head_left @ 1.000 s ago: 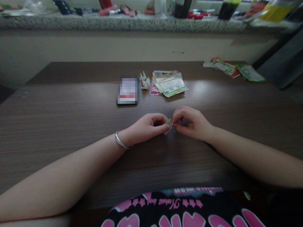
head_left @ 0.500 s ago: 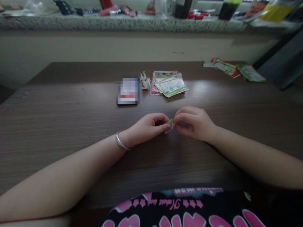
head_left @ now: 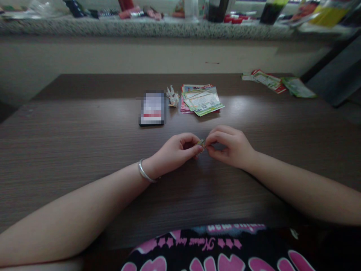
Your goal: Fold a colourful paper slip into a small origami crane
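Both hands meet at the middle of the dark wooden table (head_left: 70, 131), pinching one small folded piece of printed paper (head_left: 201, 143) between them. My left hand (head_left: 176, 152), with a silver bangle on its wrist, has its fingers curled and its thumb and forefinger closed on the paper's left end. My right hand (head_left: 229, 146) is curled too and pinches the paper's right end. Most of the paper is hidden by the fingertips. Both forearms rest on the table.
Behind the hands lie a phone (head_left: 152, 109), a small folded paper figure (head_left: 172, 96) and a stack of colourful printed sheets (head_left: 201, 99). More sheets (head_left: 278, 82) lie at the far right corner. A cluttered stone ledge (head_left: 158, 27) runs along the back.
The hands have stayed together at the same spot. The fingers have shifted slightly on the paper, which now shows less below the fingertips.
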Available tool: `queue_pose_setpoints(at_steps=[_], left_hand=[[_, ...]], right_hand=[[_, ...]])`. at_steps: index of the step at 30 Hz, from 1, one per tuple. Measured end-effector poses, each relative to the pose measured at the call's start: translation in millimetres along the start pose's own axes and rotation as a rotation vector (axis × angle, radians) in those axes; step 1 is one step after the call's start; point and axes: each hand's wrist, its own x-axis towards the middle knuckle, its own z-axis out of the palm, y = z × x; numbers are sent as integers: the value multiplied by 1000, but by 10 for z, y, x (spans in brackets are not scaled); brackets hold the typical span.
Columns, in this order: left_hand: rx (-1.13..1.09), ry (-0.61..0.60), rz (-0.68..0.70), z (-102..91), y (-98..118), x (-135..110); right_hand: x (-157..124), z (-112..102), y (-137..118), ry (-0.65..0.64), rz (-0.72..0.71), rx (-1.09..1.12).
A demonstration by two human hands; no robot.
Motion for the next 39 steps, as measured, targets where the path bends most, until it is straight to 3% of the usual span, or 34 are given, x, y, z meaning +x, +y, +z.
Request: queue_pose_setpoints(at_steps=[12,21,28,39], left_hand=[[26,-39,-32,12,-21,15],[-14,36,-39,33,-5,-22],[159,114,14,15,-5,-25],[65,145,-20,9,18,-14]], right_hand=[[12,51,3,47,-22,-67],[-4,36,49,36,-15,70],[-12,54,61,29,20,47],[-13,68,64,79,-14,-2]])
